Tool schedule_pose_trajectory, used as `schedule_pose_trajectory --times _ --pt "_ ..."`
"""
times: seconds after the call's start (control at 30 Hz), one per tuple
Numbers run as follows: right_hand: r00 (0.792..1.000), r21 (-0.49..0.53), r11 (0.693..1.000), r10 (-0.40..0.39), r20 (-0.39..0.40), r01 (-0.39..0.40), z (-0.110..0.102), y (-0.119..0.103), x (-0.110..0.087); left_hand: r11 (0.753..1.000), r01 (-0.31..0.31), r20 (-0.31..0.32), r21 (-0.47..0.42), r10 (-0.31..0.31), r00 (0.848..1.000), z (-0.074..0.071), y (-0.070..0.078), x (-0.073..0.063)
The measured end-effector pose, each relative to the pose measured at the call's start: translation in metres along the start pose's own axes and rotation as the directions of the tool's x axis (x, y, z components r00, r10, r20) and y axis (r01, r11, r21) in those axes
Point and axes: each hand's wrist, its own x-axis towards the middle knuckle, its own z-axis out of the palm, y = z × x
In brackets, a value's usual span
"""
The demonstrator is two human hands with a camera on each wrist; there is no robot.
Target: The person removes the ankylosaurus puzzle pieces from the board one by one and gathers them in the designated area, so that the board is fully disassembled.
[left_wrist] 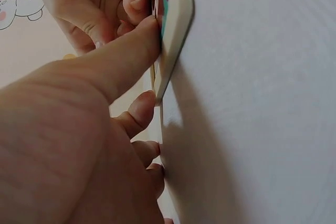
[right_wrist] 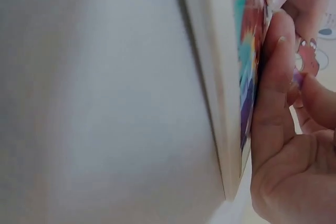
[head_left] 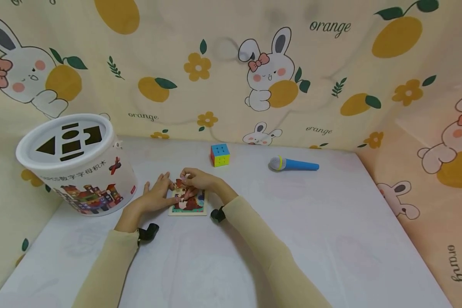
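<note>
A small jigsaw puzzle board (head_left: 188, 210) with a pale rim and a red-brown animal picture lies flat on the table. My right hand (head_left: 200, 179) is over its upper part, pinching a red-brown puzzle piece (right_wrist: 308, 59) between thumb and fingertip. In the right wrist view this piece stands off the picture, and the other fingers rest along the board's face. My left hand (head_left: 155, 196) lies at the board's left side. Its thumb (left_wrist: 131, 51) stretches onto the picture and presses there, while the other fingers extend beside the board's edge.
A big white block bucket (head_left: 123, 179) with a shape-sorter lid stands at the left. Behind the board sits a colourful puzzle cube (head_left: 220, 155). A blue toy microphone (head_left: 298, 165) lies farther right on the white table (head_left: 331, 239). A patterned cloth (head_left: 223, 94) hangs behind.
</note>
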Motion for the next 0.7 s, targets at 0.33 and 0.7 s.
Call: schedule_pose_trajectory --times 0.33,0.7 --pt "0.999 -0.010 0.999 0.042 0.016 -0.041 -0.001 -0.007 -0.005 1.000 -0.016 -0.005 -0.014 0.016 1.000 0.003 -0.007 0.002" --pt "0.999 -0.008 0.999 0.049 0.023 -0.049 -0.007 -0.010 -0.014 1.000 -0.017 0.002 -0.018 0.017 1.000 0.004 -0.006 0.001"
